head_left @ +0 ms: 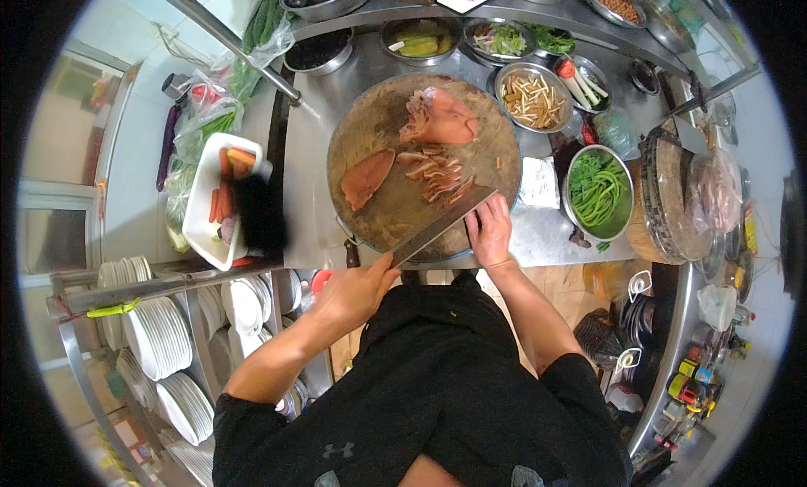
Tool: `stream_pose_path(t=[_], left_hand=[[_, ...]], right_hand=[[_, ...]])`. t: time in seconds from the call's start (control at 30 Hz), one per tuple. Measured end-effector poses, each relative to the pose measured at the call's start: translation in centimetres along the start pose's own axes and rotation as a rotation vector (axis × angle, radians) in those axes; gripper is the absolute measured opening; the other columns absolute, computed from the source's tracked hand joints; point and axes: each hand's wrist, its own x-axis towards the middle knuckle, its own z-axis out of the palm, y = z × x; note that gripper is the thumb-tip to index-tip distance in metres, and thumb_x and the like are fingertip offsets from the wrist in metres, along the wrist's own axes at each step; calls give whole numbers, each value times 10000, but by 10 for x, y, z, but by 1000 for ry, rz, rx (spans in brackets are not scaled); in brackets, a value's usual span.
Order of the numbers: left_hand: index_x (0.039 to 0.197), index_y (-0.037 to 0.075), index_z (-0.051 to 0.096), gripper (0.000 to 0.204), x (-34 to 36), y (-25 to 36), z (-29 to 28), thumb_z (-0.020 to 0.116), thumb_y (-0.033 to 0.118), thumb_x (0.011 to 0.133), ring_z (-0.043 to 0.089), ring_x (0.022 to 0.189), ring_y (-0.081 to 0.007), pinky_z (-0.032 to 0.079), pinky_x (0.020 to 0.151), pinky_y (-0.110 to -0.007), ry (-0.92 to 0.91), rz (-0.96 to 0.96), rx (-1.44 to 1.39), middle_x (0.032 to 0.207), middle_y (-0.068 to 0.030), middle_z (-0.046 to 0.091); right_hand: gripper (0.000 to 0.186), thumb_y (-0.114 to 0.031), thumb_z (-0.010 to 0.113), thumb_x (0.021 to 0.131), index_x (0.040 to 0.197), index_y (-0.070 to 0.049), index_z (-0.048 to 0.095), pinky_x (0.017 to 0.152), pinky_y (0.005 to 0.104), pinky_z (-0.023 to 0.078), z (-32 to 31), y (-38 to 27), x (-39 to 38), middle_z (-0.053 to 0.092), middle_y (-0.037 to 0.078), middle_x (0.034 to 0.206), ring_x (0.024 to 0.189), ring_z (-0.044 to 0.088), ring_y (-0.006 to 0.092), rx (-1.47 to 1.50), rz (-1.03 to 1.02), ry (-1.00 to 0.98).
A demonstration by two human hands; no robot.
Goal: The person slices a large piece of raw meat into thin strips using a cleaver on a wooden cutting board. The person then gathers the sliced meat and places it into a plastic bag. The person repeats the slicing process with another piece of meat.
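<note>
Left hand (361, 287) closed round handle end of long knife (444, 224). Right hand (492, 235) at blade's far end, fingers bent; cannot tell if gripping. Blade slants over near part of round board (370, 121) on steel worktop (307, 172). Sliced meat (437, 176) just beyond blade; whole meat piece (367, 180) to its left.

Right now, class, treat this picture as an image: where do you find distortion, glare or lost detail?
Head view: the corners are black and the upper steel shelf bows; head view: pale sheen on the steel counter; head view: a black patch beside the white tub shows no detail; head view: the knife looks fairly clear.
</note>
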Motion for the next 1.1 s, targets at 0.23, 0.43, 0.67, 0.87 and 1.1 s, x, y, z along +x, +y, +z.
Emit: stream_pose_path(t=[0.23,0.43,0.67,0.87,1.1], left_hand=[[1290,53,532,345,22,10,32,549,324,1078,705,665,-420,531,550,-543,59,69,57,763,-215,710],[1280,-6,533,412,66,35,58,544,352,1077,701,637,-442,556,542,-541,183,90,87,705,-241,694],[1199,23,579,361,81,27,47,516,359,1084,694,657,-468,557,603,-576,227,139,23,690,-248,681],[1157,14,598,353,50,11,56,502,347,1088,691,664,-475,559,622,-573,205,164,19,710,-240,687],[1102,-1,608,410,75,39,58,484,389,1092,705,692,-463,563,634,-581,251,87,-6,728,-264,688]], right_hand=[[237,-16,756,767,993,-13,687,869,461,533,-1,-2,-3,647,161,1055,1002,612,399,29,59,-41],[234,-37,720,772,1000,-7,679,883,492,520,0,0,3,648,179,1068,1009,604,420,10,71,-29],[143,-32,743,844,958,2,665,883,462,522,3,-2,6,652,164,1038,1006,612,388,-17,18,50],[154,-5,736,834,970,1,666,884,461,523,0,-3,5,654,165,1058,1004,615,390,8,-31,-14],[132,-17,719,840,953,1,653,872,477,515,2,4,9,637,182,1034,990,603,403,-51,-20,-21]])
